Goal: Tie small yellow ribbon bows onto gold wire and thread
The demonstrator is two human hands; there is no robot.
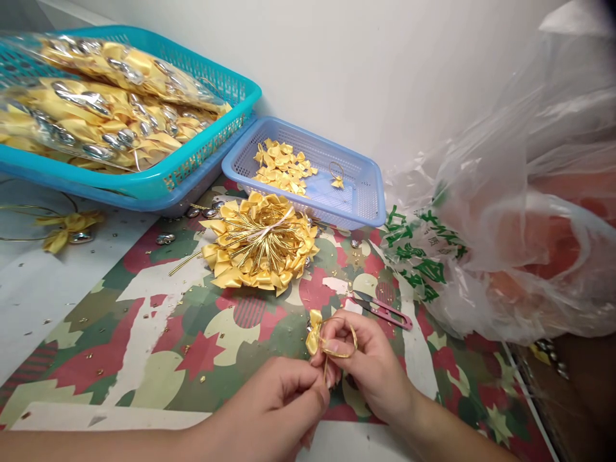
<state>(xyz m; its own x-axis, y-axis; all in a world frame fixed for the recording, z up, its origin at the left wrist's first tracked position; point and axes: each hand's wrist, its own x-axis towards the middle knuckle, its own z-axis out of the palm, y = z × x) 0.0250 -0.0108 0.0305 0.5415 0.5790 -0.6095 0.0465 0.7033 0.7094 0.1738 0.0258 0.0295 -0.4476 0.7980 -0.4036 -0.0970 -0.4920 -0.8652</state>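
Note:
My right hand [368, 353] pinches a small gold ribbon bow [314, 332] by its looped gold cord [353, 340]. A bit of silver shows at the bow's left side. Close against it, my left hand [289, 391] is closed with thumb and forefinger pressed on the cord's hanging end. Both hands meet just above the patterned sheet near the front. Beyond them lies a bundle of gold bows [262, 240], its gold cords gathered at the middle by a pale tie. Pink thread snips [385, 311] rest behind my right hand.
A teal basket [212, 160] holds clear bags of bows with silver beads. Next to it, a blue basket [373, 192] contains loose gold bows and one looped bow. Plastic bags [481, 244] bulge at the right. One corded bow [72, 224] lies left; silver beads [166, 239] and gold scraps are scattered.

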